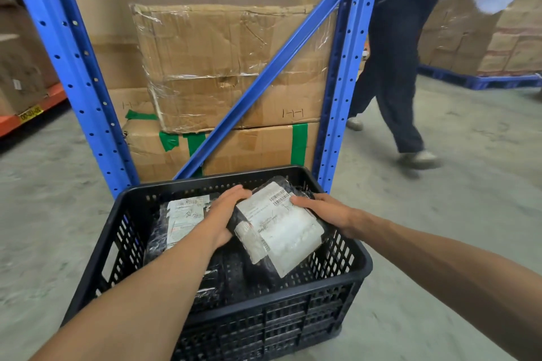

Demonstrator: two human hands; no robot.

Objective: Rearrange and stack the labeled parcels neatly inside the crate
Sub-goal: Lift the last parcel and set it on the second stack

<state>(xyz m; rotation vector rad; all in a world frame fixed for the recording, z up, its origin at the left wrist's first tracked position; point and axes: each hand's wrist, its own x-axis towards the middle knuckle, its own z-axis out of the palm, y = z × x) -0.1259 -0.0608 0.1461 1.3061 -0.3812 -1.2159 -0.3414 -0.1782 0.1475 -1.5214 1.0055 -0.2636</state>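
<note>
While tilted above the crate (337, 278) rim, labeled parcel (278, 228) clamped between left hand (225, 214) and right hand (325, 214).

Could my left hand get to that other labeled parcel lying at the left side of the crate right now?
Probably yes, once freed. The left hand is gripping the tilted parcel with the right hand, yet the other parcel lies uncovered right beside its wrist inside the crate.
</note>
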